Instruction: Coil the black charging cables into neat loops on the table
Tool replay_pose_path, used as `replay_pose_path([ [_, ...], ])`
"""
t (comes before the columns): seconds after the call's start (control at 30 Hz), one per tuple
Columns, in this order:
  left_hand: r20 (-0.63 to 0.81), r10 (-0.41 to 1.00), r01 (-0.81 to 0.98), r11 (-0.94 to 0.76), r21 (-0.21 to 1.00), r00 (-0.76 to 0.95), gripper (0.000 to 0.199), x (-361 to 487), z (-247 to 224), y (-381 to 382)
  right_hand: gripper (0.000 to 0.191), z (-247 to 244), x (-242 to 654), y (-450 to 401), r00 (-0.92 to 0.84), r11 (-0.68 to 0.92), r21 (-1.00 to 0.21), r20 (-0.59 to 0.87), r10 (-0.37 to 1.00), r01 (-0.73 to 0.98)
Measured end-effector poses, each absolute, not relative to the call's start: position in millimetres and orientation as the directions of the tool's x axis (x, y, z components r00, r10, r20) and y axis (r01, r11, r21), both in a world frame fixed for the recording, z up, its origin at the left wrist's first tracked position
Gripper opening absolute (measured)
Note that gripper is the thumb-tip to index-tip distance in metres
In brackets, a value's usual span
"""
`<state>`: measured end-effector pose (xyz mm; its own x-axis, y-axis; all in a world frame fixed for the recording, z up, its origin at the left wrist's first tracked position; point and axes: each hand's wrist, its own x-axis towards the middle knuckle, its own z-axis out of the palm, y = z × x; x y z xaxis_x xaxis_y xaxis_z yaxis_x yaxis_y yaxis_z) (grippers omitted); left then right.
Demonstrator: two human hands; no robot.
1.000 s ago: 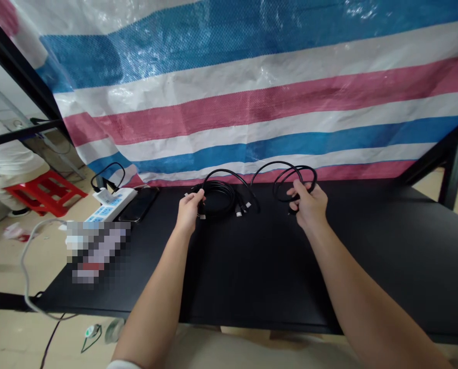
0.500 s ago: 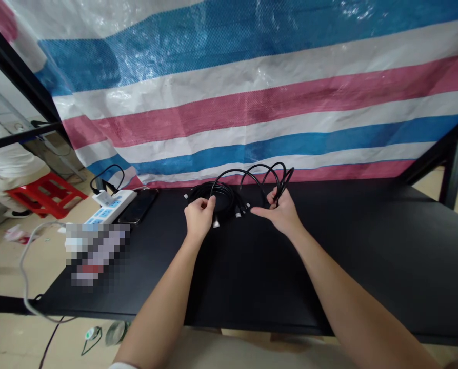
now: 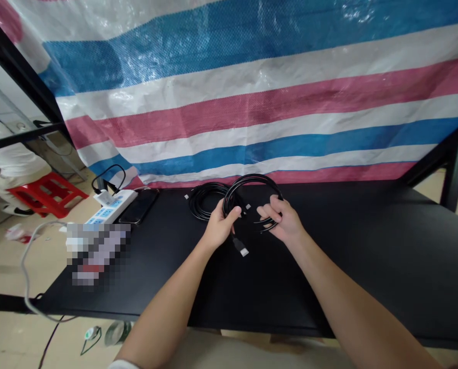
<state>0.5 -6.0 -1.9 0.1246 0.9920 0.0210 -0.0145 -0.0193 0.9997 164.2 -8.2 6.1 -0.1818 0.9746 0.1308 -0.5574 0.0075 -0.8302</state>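
Observation:
A black USB cable [image 3: 256,178] is looped into a coil between my two hands, lifted a little off the table. My left hand [image 3: 220,221] is closed round the coil's left side, thumb on top. Below that hand hangs the cable's USB plug [image 3: 241,246], its metal end pointing down and right. On the coil's right side, my right hand [image 3: 282,218] is closed with its fingers curled round the strands. Behind my left hand lies a pile of coiled black cables [image 3: 200,202] on the table, with light connector ends showing at its edges.
On the black table [image 3: 367,256], a white power strip [image 3: 109,210] with a plugged-in charger [image 3: 103,197] stands left, beside a phone [image 3: 139,206]. A striped sheet [image 3: 252,113] hangs behind. Beyond the left edge, a person sits on a red stool [image 3: 47,193].
The loose, spread loops are now gathered into one tighter coil. My left hand has moved right and grips the coil, and the USB plug now hangs beneath it.

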Motion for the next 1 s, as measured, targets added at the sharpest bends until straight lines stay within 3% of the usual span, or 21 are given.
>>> replay_pose_path([
  [0.1, 0.005, 0.999, -0.006, -0.004, 1.000, 0.048, 0.033, 2.4, 0.2, -5.5, 0.064, 1.4, 157.6, -7.2, -0.230, 0.000, -0.851, 0.142, 0.963, -0.524],
  [0.17, 0.040, 0.998, 0.017, -0.040, 0.999, -0.045, 0.035, -0.6, -0.9, -3.0, 0.064, -2.8, 150.9, -5.5, -0.129, 0.041, -0.895, 0.109, 0.986, -0.444],
  [0.23, 0.111, 0.983, 0.015, -0.110, 0.994, -0.148, 0.037, -4.8, -3.3, 0.6, 0.060, -7.2, 144.0, -4.0, 0.071, 0.115, -0.960, 0.100, 0.992, -0.254],
  [0.33, 0.190, 0.952, -0.081, -0.214, 0.973, -0.241, 0.038, -9.3, -5.1, 5.5, 0.054, -11.9, 137.5, -4.0, 0.301, 0.203, -0.959, 0.256, 0.919, 0.197],
  [0.4, 0.173, 0.956, -0.191, -0.220, 0.957, -0.237, 0.037, -10.7, -2.9, 7.2, 0.046, -11.7, 135.4, -5.5, 0.302, 0.183, -0.858, 0.357, 0.884, 0.479],
  [0.47, 0.113, 0.973, -0.319, -0.174, 0.932, -0.199, 0.033, -12.1, 1.7, 7.5, 0.036, -7.6, 132.6, -7.5, 0.244, 0.094, -0.709, 0.359, 0.901, 0.699],
  [0.63, -0.036, 0.979, -0.519, -0.076, 0.851, -0.201, 0.027, -21.6, 9.4, 11.8, 0.035, 12.7, 115.8, -4.6, 0.110, -0.073, -0.334, 0.093, 0.990, 0.940],
  [0.73, -0.063, 0.930, -0.440, -0.110, 0.891, -0.361, 0.026, -30.4, 5.6, 20.6, 0.042, 23.7, 102.1, 8.4, 0.078, -0.067, -0.289, 0.026, 0.997, 0.955],
  [0.83, -0.010, 0.858, -0.234, -0.128, 0.964, -0.513, 0.032, -40.9, -1.5, 29.7, 0.044, 30.3, 89.1, 27.9, 0.058, -0.058, -0.318, -0.010, 0.998, 0.946],
  [1.0, 0.103, 0.851, 0.239, 0.028, 0.971, -0.515, 0.045, -57.3, -10.7, 34.5, 0.044, 32.7, 76.2, 54.9, 0.036, -0.070, -0.342, -0.103, 0.994, 0.937],
])
